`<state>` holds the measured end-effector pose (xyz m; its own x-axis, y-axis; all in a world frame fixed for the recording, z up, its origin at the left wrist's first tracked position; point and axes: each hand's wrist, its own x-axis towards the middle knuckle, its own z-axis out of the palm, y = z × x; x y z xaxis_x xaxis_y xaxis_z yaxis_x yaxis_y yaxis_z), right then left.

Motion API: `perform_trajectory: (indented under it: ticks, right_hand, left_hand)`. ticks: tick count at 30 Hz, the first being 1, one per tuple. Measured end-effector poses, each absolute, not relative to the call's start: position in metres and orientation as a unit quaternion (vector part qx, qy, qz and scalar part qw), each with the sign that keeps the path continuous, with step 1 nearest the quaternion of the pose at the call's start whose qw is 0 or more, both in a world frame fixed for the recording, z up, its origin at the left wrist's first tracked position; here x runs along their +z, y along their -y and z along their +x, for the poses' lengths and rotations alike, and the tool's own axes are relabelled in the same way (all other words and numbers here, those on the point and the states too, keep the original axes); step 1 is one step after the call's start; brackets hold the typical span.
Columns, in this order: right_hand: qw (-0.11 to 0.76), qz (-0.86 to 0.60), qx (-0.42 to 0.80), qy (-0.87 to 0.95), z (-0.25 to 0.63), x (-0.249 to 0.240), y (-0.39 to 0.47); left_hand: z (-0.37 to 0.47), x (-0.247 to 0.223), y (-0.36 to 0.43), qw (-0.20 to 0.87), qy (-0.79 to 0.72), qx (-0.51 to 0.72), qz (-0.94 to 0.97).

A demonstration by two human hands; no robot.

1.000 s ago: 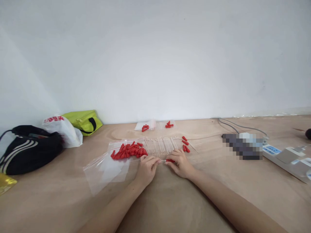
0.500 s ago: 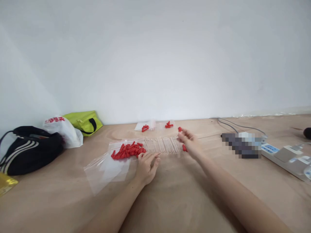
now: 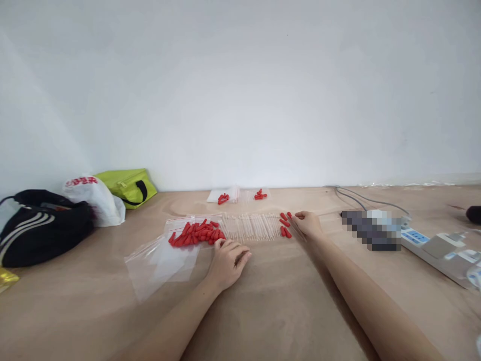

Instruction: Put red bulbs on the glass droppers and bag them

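My left hand (image 3: 228, 263) rests on the table with curved fingers, thumb apart, holding nothing I can see. Its fingertips are close to a pile of small red bulb-shaped pieces (image 3: 195, 233), which lies on clear zip bags (image 3: 161, 265). Beside the pile runs a row of thin pale sticks (image 3: 251, 227). At the row's right end lie several more red pieces (image 3: 284, 222). My right hand (image 3: 308, 225) is low over the table there, fingertips together by the outermost red piece (image 3: 289, 214). Thin lines like sticks (image 3: 299, 231) show under its fingers; what they grip is unclear.
Two small bags with red pieces (image 3: 223, 198) (image 3: 260, 194) lie near the wall. On the left stand a black bag (image 3: 45, 230), a white plastic bag (image 3: 92, 203) and a lime-green bag (image 3: 128, 185). A power strip (image 3: 421, 238) with cables and a blurred-out object (image 3: 370, 230) are on the right.
My right hand has moved right and down from above the sticks, where it held a red piece. Red pieces at the row's right end now show more fully. My left hand stays nearly in place.
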<state>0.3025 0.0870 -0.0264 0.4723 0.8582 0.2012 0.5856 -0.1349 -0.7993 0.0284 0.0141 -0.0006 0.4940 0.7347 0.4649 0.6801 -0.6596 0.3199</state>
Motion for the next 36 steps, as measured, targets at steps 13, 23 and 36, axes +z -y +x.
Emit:
perform_trajectory:
  ticks: [13, 23, 36]
  right_hand:
    - [0.377, -0.691, 0.076, 0.612, 0.291, -0.026, -0.079]
    - [0.397, -0.692, 0.017, 0.602, 0.280, -0.024, -0.076]
    - [0.456, -0.497, 0.019, 0.738, 0.230, -0.031, -0.023]
  left_hand:
    - [0.027, -0.002, -0.017, -0.020, -0.480, 0.294, 0.826]
    - [0.057, 0.021, -0.073, -0.056, -0.625, 0.187, 0.756]
    - [0.083, 0.024, -0.115, -0.038, -0.690, 0.111, 0.715]
